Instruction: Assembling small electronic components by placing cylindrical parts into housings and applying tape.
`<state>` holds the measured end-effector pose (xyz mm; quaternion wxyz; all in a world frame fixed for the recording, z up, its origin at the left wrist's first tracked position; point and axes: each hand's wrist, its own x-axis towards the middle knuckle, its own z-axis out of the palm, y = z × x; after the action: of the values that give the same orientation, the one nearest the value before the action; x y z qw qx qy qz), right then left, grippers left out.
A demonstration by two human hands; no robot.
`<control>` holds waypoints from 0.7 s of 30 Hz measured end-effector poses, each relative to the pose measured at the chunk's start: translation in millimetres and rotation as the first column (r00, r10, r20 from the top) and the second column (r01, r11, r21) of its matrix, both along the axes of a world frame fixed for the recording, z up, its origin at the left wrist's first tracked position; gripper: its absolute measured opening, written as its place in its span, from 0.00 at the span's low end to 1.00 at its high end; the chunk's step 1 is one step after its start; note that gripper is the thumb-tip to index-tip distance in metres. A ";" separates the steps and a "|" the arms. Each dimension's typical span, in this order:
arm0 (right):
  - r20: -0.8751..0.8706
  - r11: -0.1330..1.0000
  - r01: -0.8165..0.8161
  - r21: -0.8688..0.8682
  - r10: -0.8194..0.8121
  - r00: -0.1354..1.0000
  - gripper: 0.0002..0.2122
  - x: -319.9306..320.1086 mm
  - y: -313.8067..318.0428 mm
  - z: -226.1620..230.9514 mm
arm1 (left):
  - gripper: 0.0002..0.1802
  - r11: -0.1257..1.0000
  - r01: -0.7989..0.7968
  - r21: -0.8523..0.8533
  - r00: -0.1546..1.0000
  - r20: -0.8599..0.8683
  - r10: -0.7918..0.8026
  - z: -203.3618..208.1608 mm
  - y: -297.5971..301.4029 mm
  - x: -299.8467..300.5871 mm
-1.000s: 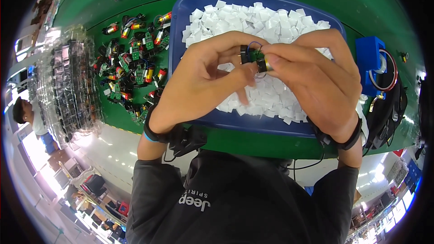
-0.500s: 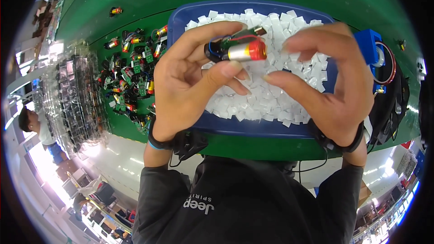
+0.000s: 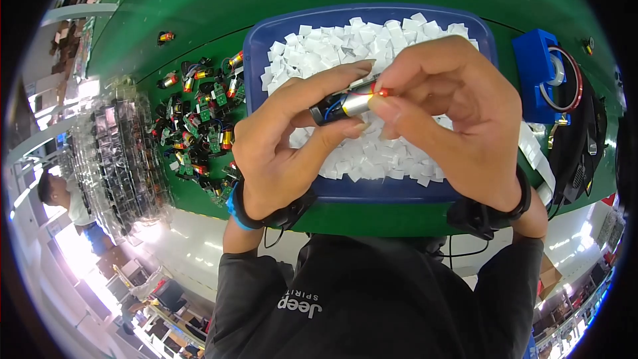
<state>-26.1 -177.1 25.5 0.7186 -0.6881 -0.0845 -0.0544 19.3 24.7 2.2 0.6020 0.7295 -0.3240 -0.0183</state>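
A small battery cell with wires (image 3: 357,104), silver with a red end and a black end piece, is held above a blue tray. My left hand (image 3: 286,133) pinches it near the black end, thumb below and fingers above. The thumb and forefinger of my right hand (image 3: 458,106) close on its red end, hiding most of that end. A strip of green circuit board partly shows along its upper side. Beneath both hands, the blue tray (image 3: 372,189) holds a heap of small white square pieces (image 3: 312,46).
Left of the tray lies a pile of similar cells with green circuit boards (image 3: 199,119). Clear plastic trays (image 3: 119,159) are stacked beyond it. At right stand a blue tape dispenser (image 3: 535,80) and a black bag (image 3: 581,153). A person (image 3: 66,199) is at the far left.
My right hand has moved left from apart and now grips the cell's red end. The cell has tilted, its red end higher, and sits slightly lower.
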 end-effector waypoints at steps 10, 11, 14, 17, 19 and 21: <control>-0.223 0.941 -0.023 0.338 0.104 0.969 0.12 1.1 5.2 -8.7 | 0.20 0.988 -0.078 0.136 0.992 0.111 0.063 1.0 -1.3 -7.7; -0.248 0.935 -0.030 0.352 0.124 0.961 0.12 1.4 5.7 -8.2 | 0.19 0.986 -0.137 0.094 0.987 0.092 0.128 -1.0 -4.1 -9.2; -0.320 0.971 -0.027 0.237 0.105 0.942 0.13 0.6 0.8 0.6 | 0.17 0.982 -0.176 0.071 0.984 0.046 0.173 4.1 -3.7 -2.9; -0.296 0.996 -0.017 0.083 0.041 0.954 0.15 1.7 1.5 0.4 | 0.15 0.962 -0.085 0.260 0.991 -0.083 0.110 23.0 -2.7 33.3; -0.155 0.995 0.042 -0.090 -0.056 0.986 0.17 -3.5 3.6 6.5 | 0.15 0.905 -0.078 0.417 0.977 -0.150 0.153 27.3 19.2 50.2; -0.122 0.986 -0.051 -0.161 0.031 0.992 0.17 -7.6 10.3 12.9 | 0.30 0.613 -0.080 0.786 0.993 0.007 0.121 7.0 67.2 197.6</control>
<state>-33.8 -166.8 38.4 0.6643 -0.7450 -0.0599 0.0087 216.9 91.9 9.2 0.2310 0.9353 -0.2279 -0.1411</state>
